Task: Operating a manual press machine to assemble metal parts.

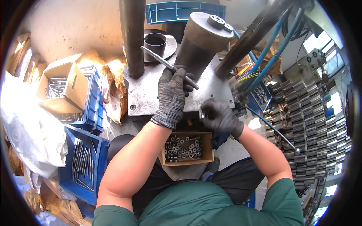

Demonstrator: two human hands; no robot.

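A long, slim grey metal rod [168, 66] lies slanted over the grey steel press plate [151, 94], its upper end pointing toward the dark round cup at the back, its lower end gripped in a gloved fist. A small shiny metal ring [201, 114] sits pinched at the plate's front edge, mostly hidden.

A pale, stained concrete floor [75, 26] is seen beyond a grey steel machine base [151, 94]. Blue plastic crates [81, 162] and an open cardboard box [62, 84] are placed at the left, beside white plastic sheeting [26, 124]. Rows of stacked metal parts [313, 124] are arranged at the right. Daylight is admitted through windows [332, 56] at the upper right.
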